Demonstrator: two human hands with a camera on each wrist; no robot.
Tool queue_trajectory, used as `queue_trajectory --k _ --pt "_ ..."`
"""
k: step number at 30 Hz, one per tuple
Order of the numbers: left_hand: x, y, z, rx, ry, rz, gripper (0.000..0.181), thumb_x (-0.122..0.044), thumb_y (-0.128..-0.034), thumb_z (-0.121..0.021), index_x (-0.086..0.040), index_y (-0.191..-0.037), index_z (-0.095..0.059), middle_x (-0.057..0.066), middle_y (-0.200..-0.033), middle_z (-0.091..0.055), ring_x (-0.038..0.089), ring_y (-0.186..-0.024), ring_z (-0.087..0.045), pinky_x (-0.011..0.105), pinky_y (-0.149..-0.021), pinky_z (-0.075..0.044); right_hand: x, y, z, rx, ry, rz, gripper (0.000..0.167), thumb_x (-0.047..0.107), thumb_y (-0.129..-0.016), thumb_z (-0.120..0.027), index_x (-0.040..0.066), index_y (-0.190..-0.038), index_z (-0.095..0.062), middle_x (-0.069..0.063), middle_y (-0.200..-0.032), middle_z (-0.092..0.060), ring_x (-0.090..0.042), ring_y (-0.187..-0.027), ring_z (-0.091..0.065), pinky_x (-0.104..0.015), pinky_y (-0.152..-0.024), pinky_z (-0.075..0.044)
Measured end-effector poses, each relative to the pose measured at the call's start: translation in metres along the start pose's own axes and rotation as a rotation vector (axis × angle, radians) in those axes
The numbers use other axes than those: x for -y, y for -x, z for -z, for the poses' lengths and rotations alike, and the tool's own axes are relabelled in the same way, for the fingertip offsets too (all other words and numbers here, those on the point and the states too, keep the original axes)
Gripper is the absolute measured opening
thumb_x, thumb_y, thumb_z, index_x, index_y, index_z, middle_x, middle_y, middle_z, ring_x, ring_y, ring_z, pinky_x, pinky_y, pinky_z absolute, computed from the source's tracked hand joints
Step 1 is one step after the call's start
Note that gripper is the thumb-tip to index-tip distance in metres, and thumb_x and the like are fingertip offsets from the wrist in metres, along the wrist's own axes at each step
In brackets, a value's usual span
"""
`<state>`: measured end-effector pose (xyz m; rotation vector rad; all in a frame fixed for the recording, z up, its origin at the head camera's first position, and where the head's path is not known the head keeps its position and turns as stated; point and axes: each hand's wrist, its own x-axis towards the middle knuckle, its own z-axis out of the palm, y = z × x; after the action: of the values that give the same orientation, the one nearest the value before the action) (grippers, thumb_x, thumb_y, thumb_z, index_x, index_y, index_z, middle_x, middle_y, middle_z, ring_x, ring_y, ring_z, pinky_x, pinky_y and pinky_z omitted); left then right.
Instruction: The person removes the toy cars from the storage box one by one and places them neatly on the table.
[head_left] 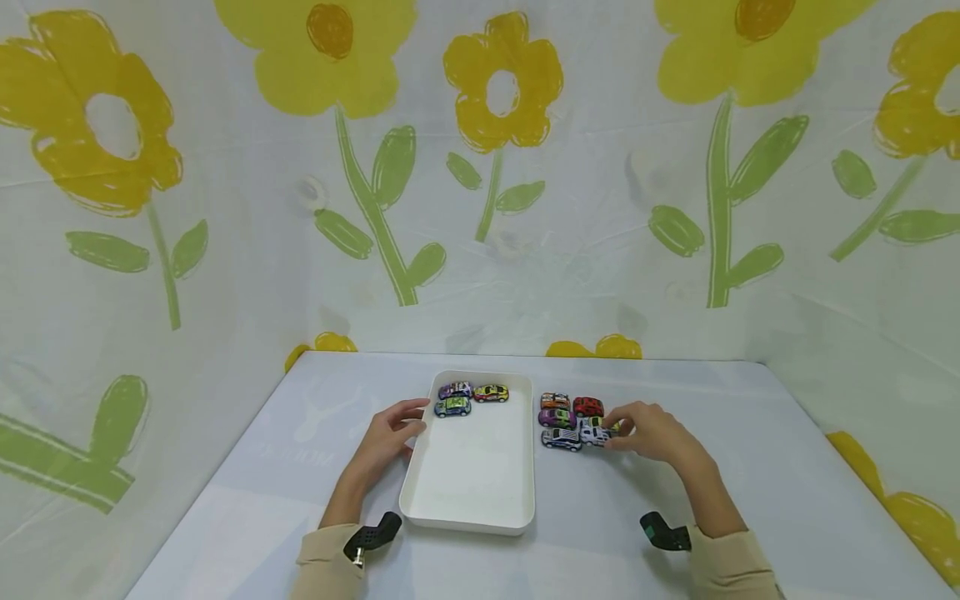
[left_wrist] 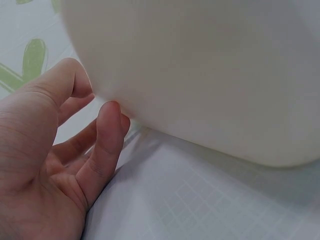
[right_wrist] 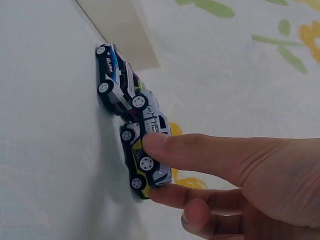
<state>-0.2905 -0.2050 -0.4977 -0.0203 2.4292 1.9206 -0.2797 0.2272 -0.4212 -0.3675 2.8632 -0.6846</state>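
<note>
My left hand [head_left: 387, 437] touches the outer left wall of a white tray [head_left: 468, 522]; up close, its bent fingers [left_wrist: 107, 127] rest against the tray wall [left_wrist: 200, 75]. With thumb and fingers, my right hand [head_left: 651, 431] pinches a white toy car [right_wrist: 156, 122] that has dark lettering. That car sits over a yellow-green toy car [right_wrist: 135, 159], partly hidden behind it. Beside them are a white-and-black toy car [head_left: 561, 439], a purple one [head_left: 557, 418], an orange one [head_left: 555, 401] and a red one [head_left: 588, 406].
Inside the tray, at its far left, stand a purple-and-white toy car [head_left: 455, 389], a yellow-and-red one [head_left: 491, 393] and a blue-green one [head_left: 452, 407]. A flowered cloth [head_left: 570, 275] rises behind the white table [head_left: 300, 467] and at both sides.
</note>
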Motion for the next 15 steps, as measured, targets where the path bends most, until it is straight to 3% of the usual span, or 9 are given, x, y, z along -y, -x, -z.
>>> queue_trajectory --k 7,15 --pt "0.0014 -0.0004 0.0003 0.002 0.001 -0.001 0.042 -0.015 -0.0893 -0.065 -0.023 -0.131 -0.061 0.013 -0.131 -0.059 0.019 -0.093 -0.062 0.029 -0.058 -0.053 -0.0002 0.0021 0.0020 0.046 -0.042 -0.039 0.031 0.021 -0.079 -0.080 0.012 -0.108 -0.072 -0.007 -0.097 -0.070 -0.017 -0.074 -0.062 -0.032 -0.064 -0.054" --pt "-0.0001 0.0002 -0.0014 -0.002 0.007 -0.001 0.042 -0.016 -0.0890 -0.066 -0.023 -0.130 -0.062 0.012 -0.130 -0.059 0.020 -0.093 -0.062 0.028 -0.057 -0.053 -0.0013 0.0020 -0.0007 0.060 -0.013 -0.103 0.032 0.021 -0.079 -0.080 0.012 -0.108 -0.073 -0.005 -0.095 -0.071 -0.016 -0.069 -0.061 -0.031 -0.061 -0.052"
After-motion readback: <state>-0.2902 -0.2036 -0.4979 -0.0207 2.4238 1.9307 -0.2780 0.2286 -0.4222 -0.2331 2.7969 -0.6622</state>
